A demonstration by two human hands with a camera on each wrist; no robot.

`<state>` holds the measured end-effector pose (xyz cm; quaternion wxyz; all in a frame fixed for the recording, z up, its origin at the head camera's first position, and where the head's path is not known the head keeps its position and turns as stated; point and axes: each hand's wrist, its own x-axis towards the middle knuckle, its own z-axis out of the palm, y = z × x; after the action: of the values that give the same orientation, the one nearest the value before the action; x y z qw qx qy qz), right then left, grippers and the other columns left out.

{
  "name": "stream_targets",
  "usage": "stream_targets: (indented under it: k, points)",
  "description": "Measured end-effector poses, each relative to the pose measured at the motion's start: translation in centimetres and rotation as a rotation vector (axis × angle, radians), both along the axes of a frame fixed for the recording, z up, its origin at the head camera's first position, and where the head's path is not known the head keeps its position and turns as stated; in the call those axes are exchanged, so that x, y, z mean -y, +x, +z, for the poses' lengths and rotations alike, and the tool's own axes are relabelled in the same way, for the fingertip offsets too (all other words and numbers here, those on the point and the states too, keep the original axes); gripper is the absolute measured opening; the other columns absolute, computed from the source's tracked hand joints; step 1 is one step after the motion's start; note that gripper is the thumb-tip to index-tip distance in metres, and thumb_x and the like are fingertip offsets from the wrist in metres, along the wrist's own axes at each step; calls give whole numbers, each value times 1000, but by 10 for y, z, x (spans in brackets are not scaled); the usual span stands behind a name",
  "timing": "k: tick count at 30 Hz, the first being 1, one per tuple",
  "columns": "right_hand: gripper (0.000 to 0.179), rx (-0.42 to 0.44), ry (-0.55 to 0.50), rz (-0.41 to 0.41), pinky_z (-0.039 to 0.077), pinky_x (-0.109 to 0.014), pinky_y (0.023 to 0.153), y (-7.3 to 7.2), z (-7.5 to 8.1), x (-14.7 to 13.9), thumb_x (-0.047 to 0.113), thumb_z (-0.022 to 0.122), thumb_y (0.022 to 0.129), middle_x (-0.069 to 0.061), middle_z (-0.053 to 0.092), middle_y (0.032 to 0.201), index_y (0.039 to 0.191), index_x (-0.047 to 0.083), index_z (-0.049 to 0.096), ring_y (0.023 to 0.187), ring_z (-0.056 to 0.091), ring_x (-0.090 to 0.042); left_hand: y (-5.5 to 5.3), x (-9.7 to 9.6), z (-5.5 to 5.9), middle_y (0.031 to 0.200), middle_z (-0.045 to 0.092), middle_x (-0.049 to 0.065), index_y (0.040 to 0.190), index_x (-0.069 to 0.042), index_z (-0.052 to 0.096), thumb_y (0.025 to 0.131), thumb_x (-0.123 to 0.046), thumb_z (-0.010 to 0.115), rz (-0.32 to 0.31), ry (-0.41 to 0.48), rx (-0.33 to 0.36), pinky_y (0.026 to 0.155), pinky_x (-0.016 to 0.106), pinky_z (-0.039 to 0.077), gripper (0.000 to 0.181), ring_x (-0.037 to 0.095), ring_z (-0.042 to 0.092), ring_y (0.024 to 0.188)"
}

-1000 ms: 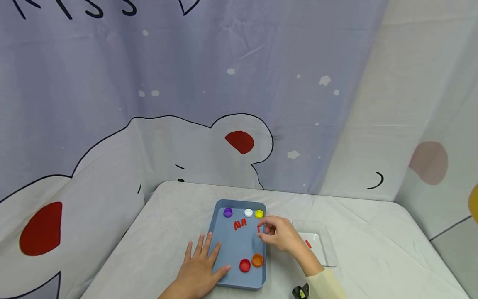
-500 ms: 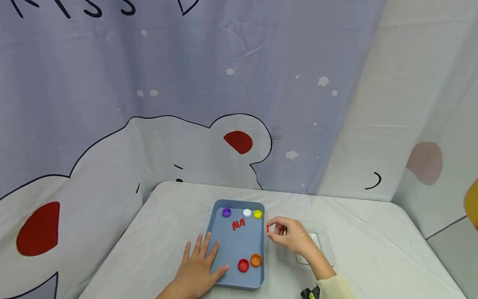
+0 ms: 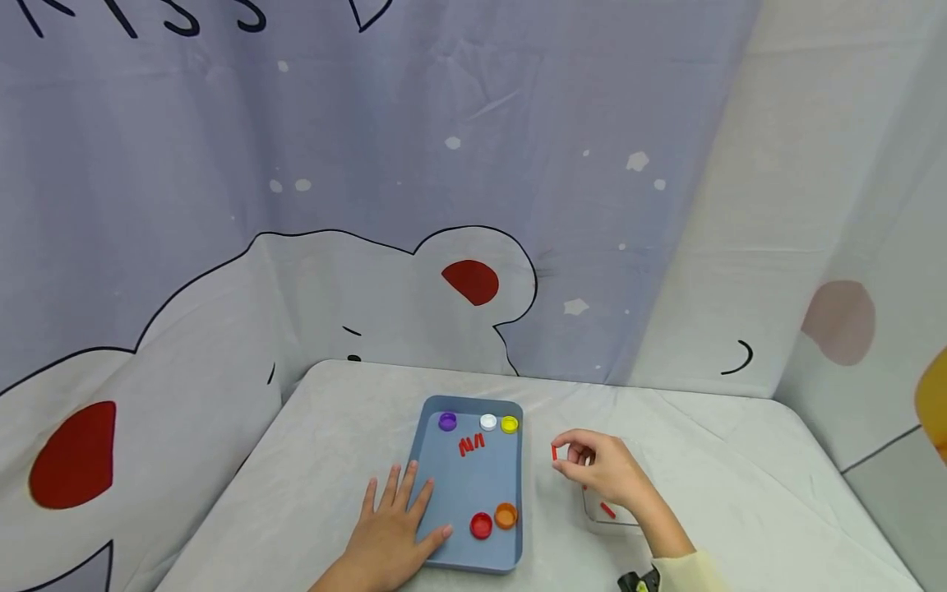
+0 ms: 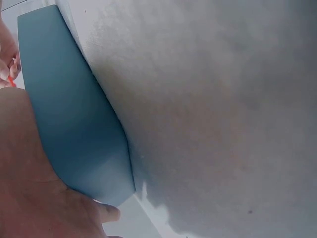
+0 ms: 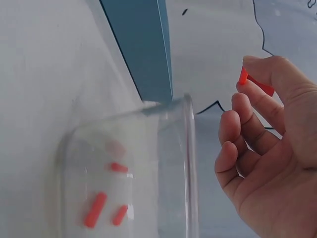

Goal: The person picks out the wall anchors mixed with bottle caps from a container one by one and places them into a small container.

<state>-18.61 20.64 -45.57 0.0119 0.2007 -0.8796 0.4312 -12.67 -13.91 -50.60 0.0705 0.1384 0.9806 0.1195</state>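
Note:
My right hand [image 3: 608, 470] pinches a small red stick [image 3: 554, 453] between thumb and index finger, to the right of the blue tray [image 3: 466, 485]. In the right wrist view the stick stands at the fingertips, beside a clear plastic container [image 5: 190, 148] with a few red sticks [image 5: 95, 210] lying in it. The head view shows that container partly hidden behind the hand and forearm. My left hand [image 3: 392, 530] lies with fingers spread on the tray's left edge. Several red sticks [image 3: 470, 445] lie in a group inside the tray.
Inside the tray, purple [image 3: 447, 422], white [image 3: 488, 422] and yellow [image 3: 509, 424] caps sit at the far end. Red [image 3: 481, 525] and orange [image 3: 506, 515] caps sit near its front right corner. A white cloth [image 3: 355, 411] covers the table; a printed curtain hangs behind.
My right hand has moved right with the red stick, from over the tray's right edge to near the clear container. My left hand has stayed in place on the tray.

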Motion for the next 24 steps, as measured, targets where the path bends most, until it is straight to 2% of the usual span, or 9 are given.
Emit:
stream_targets:
  k: [7,14,19,24]
  points:
    - [20,-41,23,-1,46,-23,57,3,1,-15,18,79,89,8,59,71,107,16,73,62,54,-6,0,0,0,167,22,17,154,-12,46,95,-76,41,-1,-2,-12,116,71,3,87,44,10,154]
    - [21,-42,19,-24,46,-24,56,4,2,-29,16,79,88,8,58,69,108,14,73,57,53,-6,0,1,-1,166,23,17,153,-11,46,94,-75,41,-4,-3,-22,116,72,3,87,44,11,154]
    - [21,-46,19,-41,45,-22,58,5,1,-39,14,78,88,8,58,65,108,10,73,60,54,-6,0,1,-1,167,23,17,153,-11,46,95,-75,42,-3,6,-18,116,72,3,86,44,11,154]
    - [19,-38,21,-65,44,-22,58,7,-1,-51,15,78,88,9,59,67,107,13,73,62,55,-5,1,0,1,166,23,17,153,-11,46,95,-75,40,-5,8,-19,116,72,3,87,44,11,154]
